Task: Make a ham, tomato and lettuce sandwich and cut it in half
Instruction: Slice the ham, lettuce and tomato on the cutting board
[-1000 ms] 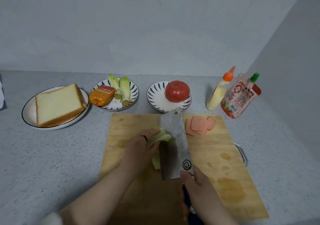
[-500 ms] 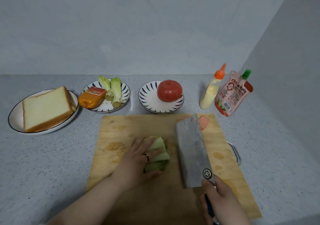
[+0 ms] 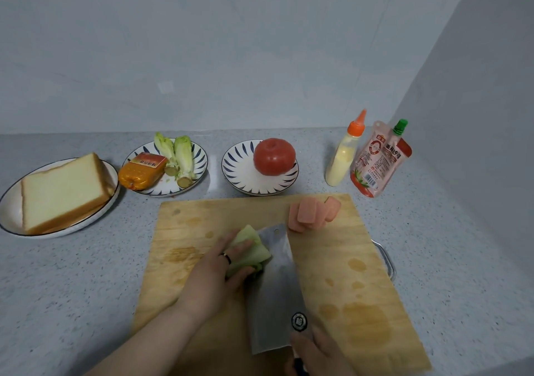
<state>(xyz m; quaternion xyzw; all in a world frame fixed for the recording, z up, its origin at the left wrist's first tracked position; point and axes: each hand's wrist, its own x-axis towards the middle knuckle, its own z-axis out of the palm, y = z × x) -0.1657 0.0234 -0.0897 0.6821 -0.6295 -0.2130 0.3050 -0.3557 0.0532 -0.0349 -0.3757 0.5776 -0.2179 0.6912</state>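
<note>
On the wooden cutting board (image 3: 341, 260) my left hand (image 3: 213, 274) presses down a folded stack of pale green lettuce leaves (image 3: 251, 248). My right hand (image 3: 315, 355) grips the handle of a steel cleaver (image 3: 277, 289), whose blade stands against the right edge of the lettuce. Pink ham slices (image 3: 313, 213) lie fanned at the board's far right. A whole tomato (image 3: 274, 156) sits on a patterned plate (image 3: 239, 173). Bread slices (image 3: 62, 190) rest on a white plate (image 3: 8, 210) at the left.
A second patterned plate (image 3: 199, 156) holds lettuce stems (image 3: 179, 156) and a wrapped ham block (image 3: 143, 169). A yellow squeeze bottle (image 3: 345, 150) and a red sauce pouch (image 3: 378, 158) stand at the back right near the wall. A metal handle (image 3: 385, 260) sticks out from the board's right edge.
The cleaver was lifted away to the right of the lettuce and has come back against its right edge. My left hand stays on the lettuce.
</note>
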